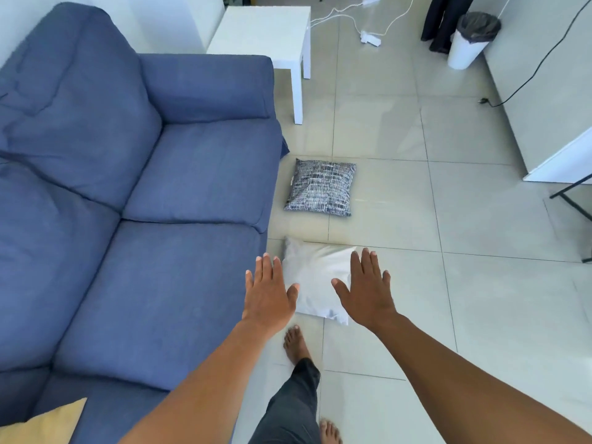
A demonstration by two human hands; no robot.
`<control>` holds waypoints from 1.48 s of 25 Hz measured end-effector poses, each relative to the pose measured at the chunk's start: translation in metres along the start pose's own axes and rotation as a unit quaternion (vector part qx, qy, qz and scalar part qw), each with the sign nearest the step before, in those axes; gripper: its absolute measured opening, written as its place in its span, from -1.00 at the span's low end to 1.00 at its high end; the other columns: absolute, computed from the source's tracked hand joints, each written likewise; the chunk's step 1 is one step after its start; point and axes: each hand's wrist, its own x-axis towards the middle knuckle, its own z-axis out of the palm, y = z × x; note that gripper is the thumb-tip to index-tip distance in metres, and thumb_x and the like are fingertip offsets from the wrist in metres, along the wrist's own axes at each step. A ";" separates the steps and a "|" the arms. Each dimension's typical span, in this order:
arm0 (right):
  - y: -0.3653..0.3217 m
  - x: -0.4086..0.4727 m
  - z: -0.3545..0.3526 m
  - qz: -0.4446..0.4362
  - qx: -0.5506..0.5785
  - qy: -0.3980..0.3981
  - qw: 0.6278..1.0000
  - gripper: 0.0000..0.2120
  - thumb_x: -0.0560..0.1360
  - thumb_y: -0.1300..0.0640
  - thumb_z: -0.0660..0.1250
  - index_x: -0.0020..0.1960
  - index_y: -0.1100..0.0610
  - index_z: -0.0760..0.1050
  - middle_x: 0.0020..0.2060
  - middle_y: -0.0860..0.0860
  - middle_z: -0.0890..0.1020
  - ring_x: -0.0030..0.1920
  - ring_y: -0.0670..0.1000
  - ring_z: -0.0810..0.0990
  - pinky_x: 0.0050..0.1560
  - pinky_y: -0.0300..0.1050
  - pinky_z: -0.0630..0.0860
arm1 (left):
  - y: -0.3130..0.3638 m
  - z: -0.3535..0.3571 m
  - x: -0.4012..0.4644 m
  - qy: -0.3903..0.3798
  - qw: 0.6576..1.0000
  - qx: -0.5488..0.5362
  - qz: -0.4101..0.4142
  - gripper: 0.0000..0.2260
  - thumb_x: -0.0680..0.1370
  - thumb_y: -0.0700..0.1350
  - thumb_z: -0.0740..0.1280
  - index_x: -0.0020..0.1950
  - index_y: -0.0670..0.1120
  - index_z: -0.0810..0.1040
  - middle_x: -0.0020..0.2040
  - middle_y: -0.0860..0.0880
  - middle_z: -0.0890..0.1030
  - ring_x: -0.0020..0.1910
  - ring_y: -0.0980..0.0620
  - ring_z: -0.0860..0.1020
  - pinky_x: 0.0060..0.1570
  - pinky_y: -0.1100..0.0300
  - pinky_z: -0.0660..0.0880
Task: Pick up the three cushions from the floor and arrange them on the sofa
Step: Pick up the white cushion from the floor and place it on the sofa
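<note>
A white cushion [315, 277] lies flat on the tiled floor just in front of the blue sofa [134, 200]. My left hand [269, 293] and my right hand [368, 290] are stretched out above it, one over each side, fingers spread and holding nothing. Farther along the floor lies a black-and-white patterned cushion [320, 187], close to the sofa's far front corner. A yellow cushion [48, 424] rests on the sofa at the bottom left corner of the view, only partly visible.
A white side table [272, 36] stands beyond the sofa's arm. White cables and a power strip [370, 38] lie on the floor behind it, near a white bin [471, 40]. White cabinets [557, 161] line the right side. My bare feet [296, 342] stand near the white cushion.
</note>
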 end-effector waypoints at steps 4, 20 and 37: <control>0.016 0.064 -0.007 0.033 0.005 -0.012 0.999 -0.27 0.68 -0.19 0.08 0.66 0.21 -0.07 0.67 0.18 -0.09 0.67 0.16 -0.17 0.58 0.26 0.00 | 0.009 0.003 0.071 -0.041 0.999 0.005 0.013 -0.33 0.72 0.14 0.02 0.70 -0.20 -0.10 0.72 -0.19 -0.11 0.70 -0.15 -0.16 0.65 -0.14 -0.12; 0.136 0.328 0.229 0.059 0.055 -0.093 0.992 -0.26 0.67 -0.14 0.18 0.65 0.25 0.00 0.66 0.23 0.01 0.66 0.21 -0.02 0.56 0.22 0.11 | -0.049 0.247 0.332 -0.132 0.981 -0.063 -0.128 -0.38 0.71 0.10 0.14 0.67 -0.21 0.10 0.66 -0.22 0.19 0.63 -0.23 0.18 0.56 -0.13 0.19; 0.205 0.465 0.433 0.421 0.455 -0.052 0.783 -0.12 0.37 -0.35 0.49 0.50 0.09 0.33 0.24 -0.05 0.50 0.22 0.07 0.50 0.09 -0.04 0.42 | -0.151 0.456 0.492 -0.114 0.800 -0.423 -0.410 -0.28 0.41 0.31 0.39 0.46 -0.08 0.55 0.32 -0.06 0.66 0.21 -0.09 0.64 0.31 0.01 0.56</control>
